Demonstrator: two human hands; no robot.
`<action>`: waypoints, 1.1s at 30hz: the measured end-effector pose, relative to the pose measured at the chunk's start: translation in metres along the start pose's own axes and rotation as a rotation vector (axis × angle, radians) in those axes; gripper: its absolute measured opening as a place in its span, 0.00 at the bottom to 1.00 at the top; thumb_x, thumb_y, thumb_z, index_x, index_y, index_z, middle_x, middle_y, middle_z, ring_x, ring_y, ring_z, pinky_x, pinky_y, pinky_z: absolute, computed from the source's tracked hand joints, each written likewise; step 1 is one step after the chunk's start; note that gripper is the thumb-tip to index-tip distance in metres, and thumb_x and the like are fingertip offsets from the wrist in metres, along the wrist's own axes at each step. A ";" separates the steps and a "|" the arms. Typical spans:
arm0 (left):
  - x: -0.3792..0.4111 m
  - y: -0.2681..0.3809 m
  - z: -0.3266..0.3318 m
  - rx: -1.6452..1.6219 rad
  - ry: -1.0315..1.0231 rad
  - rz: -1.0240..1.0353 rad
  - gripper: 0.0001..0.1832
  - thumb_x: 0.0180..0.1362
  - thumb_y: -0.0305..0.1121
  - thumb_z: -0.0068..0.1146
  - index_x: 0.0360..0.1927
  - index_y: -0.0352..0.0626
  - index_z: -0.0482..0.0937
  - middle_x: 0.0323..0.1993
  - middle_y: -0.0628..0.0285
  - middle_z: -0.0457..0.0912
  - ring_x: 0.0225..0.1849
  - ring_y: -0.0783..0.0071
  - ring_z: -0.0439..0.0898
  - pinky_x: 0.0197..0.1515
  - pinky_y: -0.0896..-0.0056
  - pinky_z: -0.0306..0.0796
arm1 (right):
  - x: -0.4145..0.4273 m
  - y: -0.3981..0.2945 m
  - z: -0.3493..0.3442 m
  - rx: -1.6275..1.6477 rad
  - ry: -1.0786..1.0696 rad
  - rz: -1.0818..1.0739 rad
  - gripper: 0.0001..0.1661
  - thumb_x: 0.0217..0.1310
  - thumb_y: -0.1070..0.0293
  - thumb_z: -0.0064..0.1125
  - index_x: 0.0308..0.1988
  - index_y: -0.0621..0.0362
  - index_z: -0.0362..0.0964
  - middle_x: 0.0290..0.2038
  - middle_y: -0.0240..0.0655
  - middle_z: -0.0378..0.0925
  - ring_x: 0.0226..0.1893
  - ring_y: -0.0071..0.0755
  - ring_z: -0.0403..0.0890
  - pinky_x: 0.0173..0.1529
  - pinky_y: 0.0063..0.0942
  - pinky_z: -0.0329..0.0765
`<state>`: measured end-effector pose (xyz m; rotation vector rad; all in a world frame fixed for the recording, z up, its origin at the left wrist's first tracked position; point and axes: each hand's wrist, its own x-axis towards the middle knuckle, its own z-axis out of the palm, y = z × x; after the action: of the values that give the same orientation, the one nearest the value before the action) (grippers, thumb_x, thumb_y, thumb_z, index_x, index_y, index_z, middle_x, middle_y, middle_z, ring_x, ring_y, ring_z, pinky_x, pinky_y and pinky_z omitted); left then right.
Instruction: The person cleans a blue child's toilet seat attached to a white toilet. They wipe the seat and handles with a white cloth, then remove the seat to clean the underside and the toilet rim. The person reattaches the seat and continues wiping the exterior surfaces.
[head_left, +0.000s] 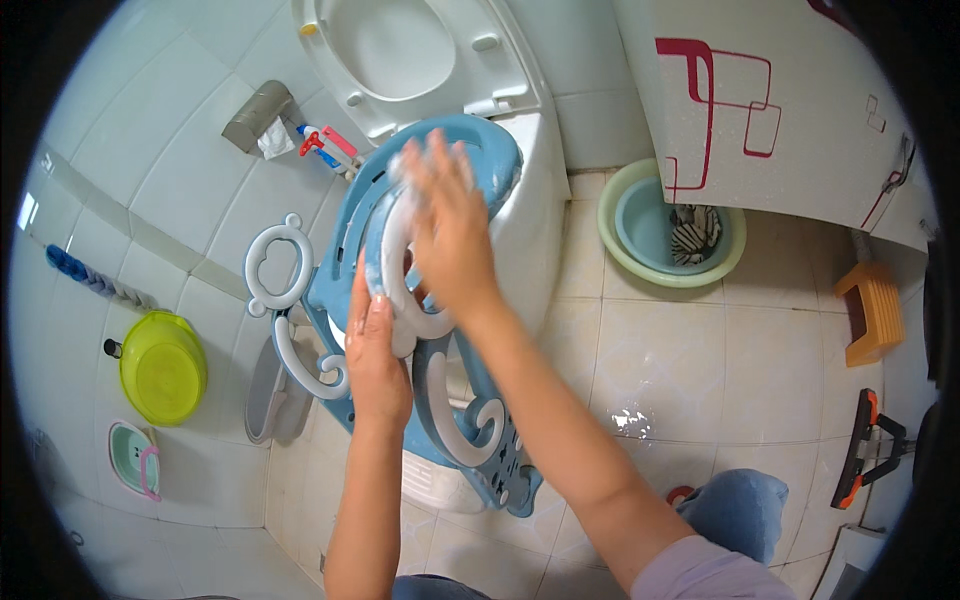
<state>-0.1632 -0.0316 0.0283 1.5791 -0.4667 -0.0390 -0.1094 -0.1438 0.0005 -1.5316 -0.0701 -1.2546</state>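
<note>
A blue and white plastic child's toilet-training seat with a step ladder rests on a white toilet whose lid is raised. My left hand grips the lower left side of the seat's near white-rimmed handle. My right hand is at the upper right of that same handle, its fingers blurred and spread, with white suds around the fingertips. Whether it holds anything is hidden. The other handle stands free at the left. White foam also shows on the blue seat's right edge.
Nested basins with a striped cloth stand under a white cabinet. An orange stool and a squeegee are at the right. A yellow-green basin hangs on the left wall, and brushes hang beside the toilet.
</note>
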 end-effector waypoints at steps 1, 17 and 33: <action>0.000 -0.003 0.001 -0.001 -0.003 0.006 0.29 0.62 0.40 0.36 0.64 0.41 0.50 0.59 0.54 0.62 0.57 0.64 0.66 0.58 0.66 0.59 | 0.012 0.022 -0.003 0.109 0.012 0.142 0.27 0.56 0.72 0.41 0.58 0.56 0.59 0.61 0.48 0.54 0.61 0.55 0.54 0.62 0.42 0.53; 0.006 -0.003 0.003 -0.020 -0.057 0.029 0.29 0.62 0.40 0.34 0.65 0.43 0.47 0.62 0.54 0.58 0.60 0.59 0.62 0.60 0.64 0.56 | -0.077 0.000 -0.008 -0.064 0.020 0.129 0.26 0.58 0.67 0.45 0.58 0.52 0.61 0.61 0.51 0.52 0.62 0.62 0.51 0.59 0.52 0.55; 0.004 -0.004 0.001 0.038 -0.040 0.003 0.32 0.61 0.41 0.37 0.66 0.43 0.46 0.60 0.52 0.60 0.56 0.52 0.67 0.58 0.61 0.59 | -0.029 0.019 0.000 0.393 0.263 0.217 0.15 0.60 0.67 0.45 0.42 0.66 0.71 0.54 0.49 0.66 0.56 0.50 0.64 0.56 0.37 0.63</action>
<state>-0.1585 -0.0341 0.0253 1.6171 -0.5043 -0.0597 -0.1104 -0.1353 -0.0333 -1.0021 0.0202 -1.1763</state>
